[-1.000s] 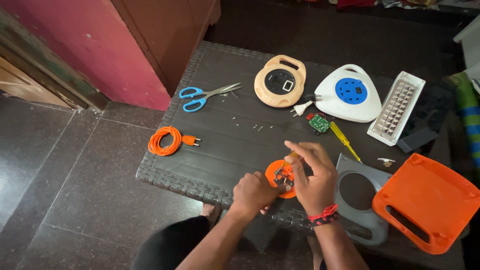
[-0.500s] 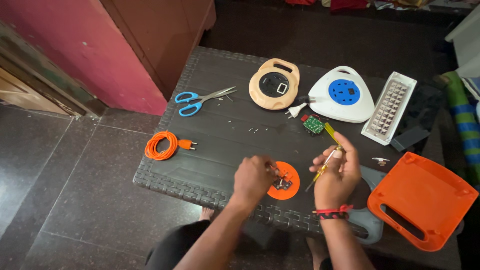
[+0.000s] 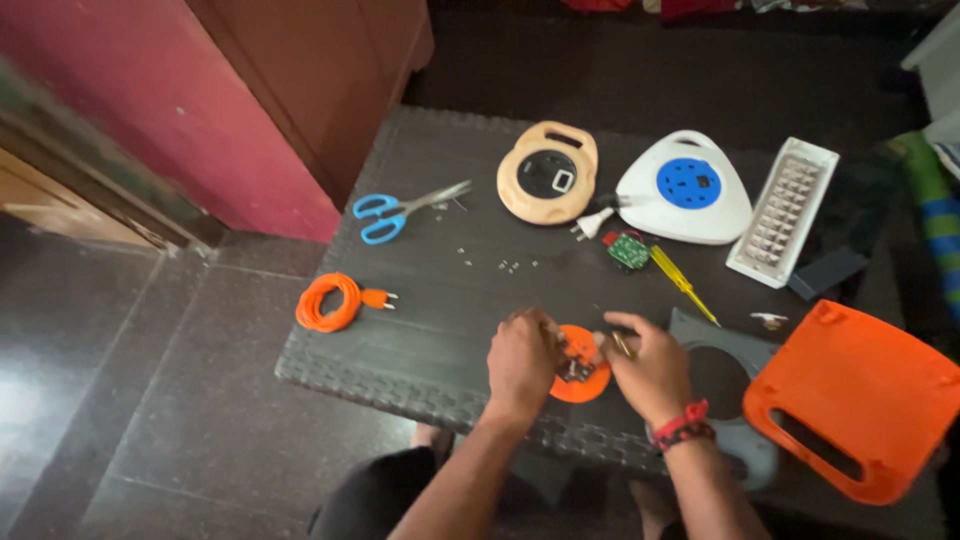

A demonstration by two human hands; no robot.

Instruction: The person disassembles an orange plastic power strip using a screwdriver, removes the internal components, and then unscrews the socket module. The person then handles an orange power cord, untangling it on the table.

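A small orange round disc [image 3: 582, 386] with metal parts on it lies near the front edge of the dark table [image 3: 420, 340]. My left hand [image 3: 522, 360] grips the disc's left side. From the right, my right hand [image 3: 650, 368] meets it, its fingertips pinching a small brass-coloured piece [image 3: 621, 345] at the disc's edge. A yellow screwdriver [image 3: 683, 283] lies on the table just beyond my right hand, untouched.
Blue-handled scissors [image 3: 400, 212], an orange coiled cord [image 3: 328, 302], a tan round reel case [image 3: 548, 172], a white triangular socket box [image 3: 685, 187], a white lamp panel [image 3: 783, 212], a green circuit board [image 3: 628, 250], loose screws [image 3: 505, 266], a grey cover [image 3: 735, 380] and an orange cover [image 3: 860, 400] lie about.
My right hand, lifted away to the right half a second ago, has come back down to the orange disc. My left hand has stayed on the disc.
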